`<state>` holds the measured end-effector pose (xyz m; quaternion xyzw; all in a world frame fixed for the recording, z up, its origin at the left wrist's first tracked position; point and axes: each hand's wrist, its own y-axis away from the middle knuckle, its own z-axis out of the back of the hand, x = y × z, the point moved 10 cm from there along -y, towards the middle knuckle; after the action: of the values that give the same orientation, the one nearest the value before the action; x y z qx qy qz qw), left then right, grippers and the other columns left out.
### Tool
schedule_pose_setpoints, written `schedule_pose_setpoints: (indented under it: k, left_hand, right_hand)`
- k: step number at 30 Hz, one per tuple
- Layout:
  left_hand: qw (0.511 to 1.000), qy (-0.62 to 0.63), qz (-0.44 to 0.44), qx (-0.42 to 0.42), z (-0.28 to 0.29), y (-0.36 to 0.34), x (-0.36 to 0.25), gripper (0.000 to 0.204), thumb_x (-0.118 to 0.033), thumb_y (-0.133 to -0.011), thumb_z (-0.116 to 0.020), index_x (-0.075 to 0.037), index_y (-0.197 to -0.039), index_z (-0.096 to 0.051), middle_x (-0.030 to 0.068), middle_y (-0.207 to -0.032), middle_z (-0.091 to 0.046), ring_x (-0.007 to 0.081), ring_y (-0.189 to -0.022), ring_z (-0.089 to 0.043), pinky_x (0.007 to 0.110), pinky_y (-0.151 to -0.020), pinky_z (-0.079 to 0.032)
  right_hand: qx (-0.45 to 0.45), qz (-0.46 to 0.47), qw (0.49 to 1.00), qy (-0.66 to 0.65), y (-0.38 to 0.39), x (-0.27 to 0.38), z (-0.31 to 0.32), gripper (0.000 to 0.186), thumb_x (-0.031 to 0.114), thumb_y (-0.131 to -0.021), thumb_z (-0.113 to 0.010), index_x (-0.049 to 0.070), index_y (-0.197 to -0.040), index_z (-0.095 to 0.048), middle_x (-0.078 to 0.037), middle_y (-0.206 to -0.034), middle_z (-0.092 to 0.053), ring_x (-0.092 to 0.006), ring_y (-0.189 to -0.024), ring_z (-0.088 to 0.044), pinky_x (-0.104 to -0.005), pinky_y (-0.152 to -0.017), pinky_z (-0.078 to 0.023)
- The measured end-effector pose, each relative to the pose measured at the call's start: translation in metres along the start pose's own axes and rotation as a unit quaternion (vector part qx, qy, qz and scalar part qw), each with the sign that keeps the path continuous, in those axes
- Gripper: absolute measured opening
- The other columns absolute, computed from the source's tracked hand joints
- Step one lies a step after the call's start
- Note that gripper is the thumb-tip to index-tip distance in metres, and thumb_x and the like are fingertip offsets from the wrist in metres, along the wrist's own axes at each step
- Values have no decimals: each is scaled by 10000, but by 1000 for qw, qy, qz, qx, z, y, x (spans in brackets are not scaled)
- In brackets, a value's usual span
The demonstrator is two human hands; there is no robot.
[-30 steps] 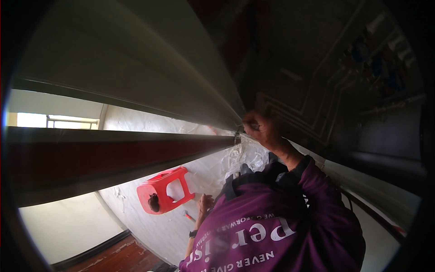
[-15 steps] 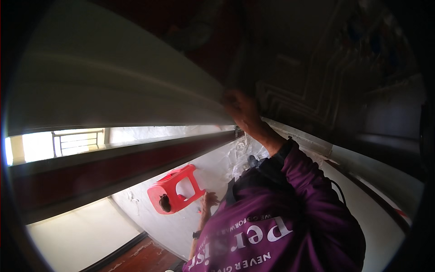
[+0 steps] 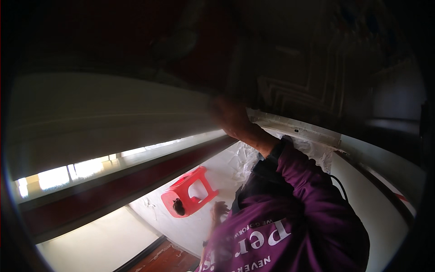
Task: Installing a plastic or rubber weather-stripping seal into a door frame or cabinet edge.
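Observation:
My right hand (image 3: 233, 119) reaches up into the shade and lies against the end of a long pale panel (image 3: 113, 113). Its fingers are dark and smeared, so whether they grip the panel's edge or only press on it does not show. Low beside my purple jacket hangs my left hand (image 3: 219, 211), with fingers apart and nothing in it. Closest to that hand is a red plastic stool (image 3: 188, 191), a short gap away, with a dark brown object (image 3: 178, 206) against its seat.
A dark red beam (image 3: 131, 174) crosses below the panel. On the right is a dark cavity with pale raised lines (image 3: 312, 90), bordered by a light frame (image 3: 299, 129). Crumpled clear plastic (image 3: 244, 158) lies by the white surface. Bright window openings (image 3: 68, 174) show at left.
The pale panel's upper edge has dropped lower in view, and my right hand has moved slightly down and left with it. The stool and left hand appear shifted right as the view turned.

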<state>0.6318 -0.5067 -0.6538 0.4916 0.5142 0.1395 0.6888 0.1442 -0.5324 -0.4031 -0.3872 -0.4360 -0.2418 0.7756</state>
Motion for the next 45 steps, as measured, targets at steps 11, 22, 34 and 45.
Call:
schedule_pose_setpoints:
  k: [11,22,34,45]
  left_hand:
    - [998,-58,-14,-24,-19,30,-30,547,-414,-819,-270,82,-925,-476,178,-731,-547,235,-595,-572,279,-493,-476]
    - [983,-160,-48,-75,-52,71,-57,401,-283,-811,-309,64,-919,-479,132,-723,-539,178,-593,-557,234,-509,-450]
    - [976,-189,-73,-74,-85,66,-95,379,-274,-789,-409,63,-949,-476,123,-746,-545,170,-599,-550,237,-537,-433]
    - [888,-366,-234,-152,-129,36,-184,267,-92,-730,-480,-8,-984,-472,68,-797,-553,143,-666,-545,247,-605,-424]
  right_hand:
    - [69,-186,910,-364,50,-45,-3,92,97,-779,-438,33,-737,-489,10,-516,-382,-88,-461,-373,-210,-451,-327]
    - [439,-134,876,-151,247,-53,-156,395,120,-578,-605,108,-946,-462,-133,-1072,-383,-289,-860,-459,-352,-708,-420]
    - [416,-393,615,-542,279,-33,-193,364,128,-785,-462,9,-1099,-324,-177,-1119,-365,-240,-945,-464,-303,-762,-401]
    - [407,-392,624,-541,229,-5,-146,541,381,-797,-409,29,-1176,-253,-100,-1039,-431,-157,-937,-454,-276,-808,-360]
